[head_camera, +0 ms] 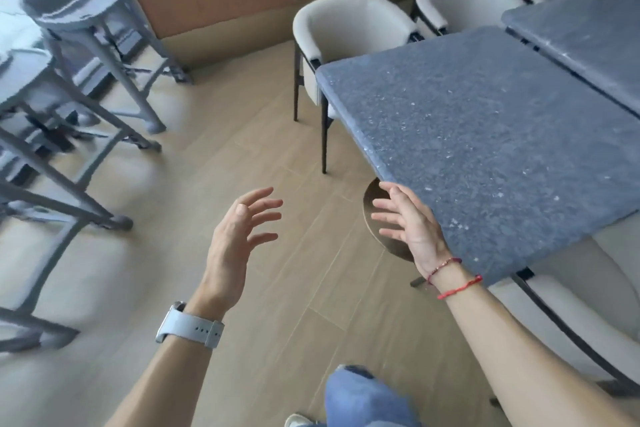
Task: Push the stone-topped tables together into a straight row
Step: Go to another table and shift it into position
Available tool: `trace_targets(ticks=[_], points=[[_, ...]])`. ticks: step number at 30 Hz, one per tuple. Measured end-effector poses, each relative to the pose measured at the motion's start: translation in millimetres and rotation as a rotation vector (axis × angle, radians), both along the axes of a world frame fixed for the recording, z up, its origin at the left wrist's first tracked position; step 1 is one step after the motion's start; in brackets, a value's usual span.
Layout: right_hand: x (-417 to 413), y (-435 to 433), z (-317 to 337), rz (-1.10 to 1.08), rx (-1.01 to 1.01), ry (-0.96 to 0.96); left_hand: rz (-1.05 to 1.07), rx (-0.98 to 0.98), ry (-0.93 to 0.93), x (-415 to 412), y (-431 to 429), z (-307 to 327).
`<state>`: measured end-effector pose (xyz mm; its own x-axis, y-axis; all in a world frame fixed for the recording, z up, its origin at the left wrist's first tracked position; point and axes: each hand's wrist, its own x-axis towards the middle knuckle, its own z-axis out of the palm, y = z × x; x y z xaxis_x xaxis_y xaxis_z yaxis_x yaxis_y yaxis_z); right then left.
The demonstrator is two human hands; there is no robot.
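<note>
**Both hands spread at the near edge of a stone-topped table**

Beside the near edge of the closest stone-topped table (pixel 485 135), the right hand (pixel 408 222) hangs with its fingers spread wide and holds nothing; whether its back touches the slab's edge cannot be told. Two red string bracelets (pixel 453 276) circle that wrist. To its left, well apart from the table, the left hand (pixel 235 236) is likewise splayed and empty over the wooden floor (pixel 277 288), with a pale grey watch (pixel 188 326) on its wrist. Behind the right hand's fingers, a round brown base (pixel 372 215) shows under the tabletop. Beyond the right hand, a second stone-topped table (pixel 581 42) sits just past the first one's far side, a narrow dark gap between them. White tub chairs (pixel 346 21) stand along the far edge. Far out past the left hand, blurred grey high chairs (pixel 93 45) stand.
</note>
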<state>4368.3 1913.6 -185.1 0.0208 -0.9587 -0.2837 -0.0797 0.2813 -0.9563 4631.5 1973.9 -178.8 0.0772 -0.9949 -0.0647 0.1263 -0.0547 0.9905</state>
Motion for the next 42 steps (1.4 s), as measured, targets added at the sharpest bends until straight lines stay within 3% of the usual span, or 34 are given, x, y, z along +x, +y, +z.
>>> trace_targets(ticks=[6,15,26,35,42], points=[[-12.5,-15.8,-14.6,-0.259,0.041,-0.029,-0.248,-0.009,-0.037,-1.9,-75.5,-7.0],[0.8,-75.9,-35.9,-0.563,0.082,-0.180,-0.454,0.000,-0.103,1.9,-194.5,1.8],[-6.0,-65.3,-17.4,-0.912,0.062,-0.140,-0.874,0.005,-0.076,-59.7,-271.5,-18.5],[80.5,-51.8,-14.5,-1.265,0.012,0.000,-1.133,-0.050,-0.059,-17.7,-327.5,-30.0],[135.2,-55.1,-2.7,-1.341,0.004,0.053,-1.180,-0.067,-0.058,11.9,-355.9,-26.5]])
